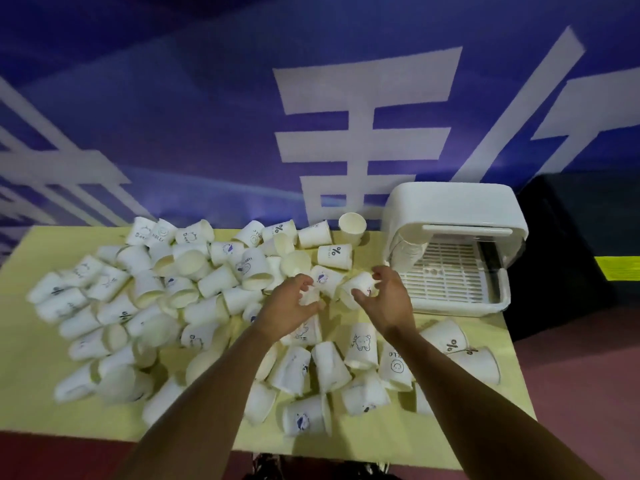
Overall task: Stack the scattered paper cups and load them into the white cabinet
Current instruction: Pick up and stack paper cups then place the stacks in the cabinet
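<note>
White cabinet [450, 202] with one cup stack [408, 252] inside

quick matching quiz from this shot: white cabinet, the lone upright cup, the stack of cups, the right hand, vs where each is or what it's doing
1 white cabinet
2 upright paper cup
3 stack of cups
4 right hand

a inside the cabinet, at its left side
b on the table's far right corner, front open
c grips a printed cup
d stands mouth up near the blue wall

Pairs: 1-b, 2-d, 3-a, 4-c
</note>
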